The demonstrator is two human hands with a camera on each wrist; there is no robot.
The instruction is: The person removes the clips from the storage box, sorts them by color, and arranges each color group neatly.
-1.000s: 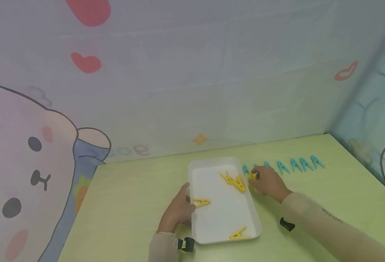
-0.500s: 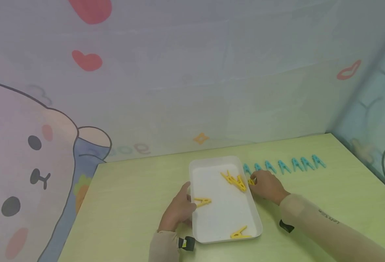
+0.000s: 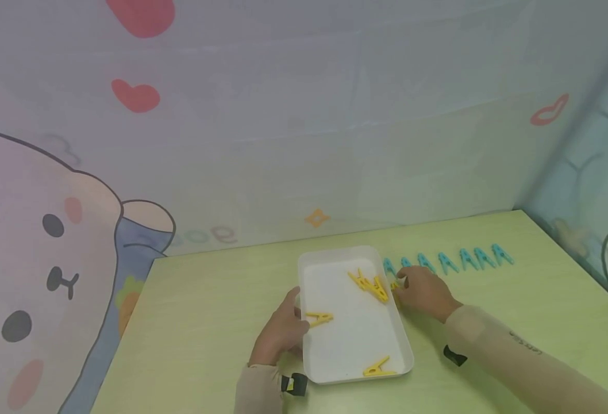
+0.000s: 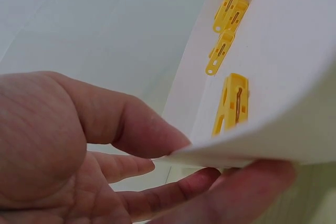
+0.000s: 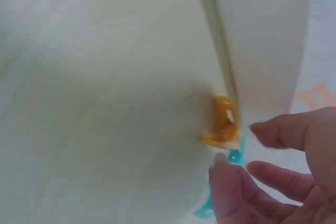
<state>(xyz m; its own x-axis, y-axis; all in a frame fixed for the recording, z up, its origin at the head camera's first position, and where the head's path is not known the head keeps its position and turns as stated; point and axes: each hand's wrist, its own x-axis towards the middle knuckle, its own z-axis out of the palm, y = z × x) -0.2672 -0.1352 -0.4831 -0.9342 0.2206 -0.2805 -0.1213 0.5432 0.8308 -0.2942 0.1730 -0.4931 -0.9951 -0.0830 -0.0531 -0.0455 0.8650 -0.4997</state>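
My left hand (image 3: 281, 330) grips the left side of a white tray (image 3: 356, 376), thumb at the rim and fingers outside and beneath it, as the left wrist view shows. Several yellow clothespins lie in the tray, one yellow clothespin (image 3: 378, 367) at its near right corner and another (image 3: 319, 318) by my left thumb. Just outside the tray's right wall, a yellow clothespin (image 5: 224, 124) is on the table. Beside it is my right hand (image 3: 425, 292); in the right wrist view the thumb and fingertips are spread close to this clothespin, with nothing pinched between them.
A row of several teal clothespins (image 3: 447, 263) runs along the back right of the pale green table (image 3: 206, 322), starting beside the tray. A printed cloth (image 3: 262, 115) hangs behind the table's far edge.
My right hand has lowered the yellow clothespin toward the table beside the tray, and its fingers have parted from it. The left hand and the tray have stayed in place.
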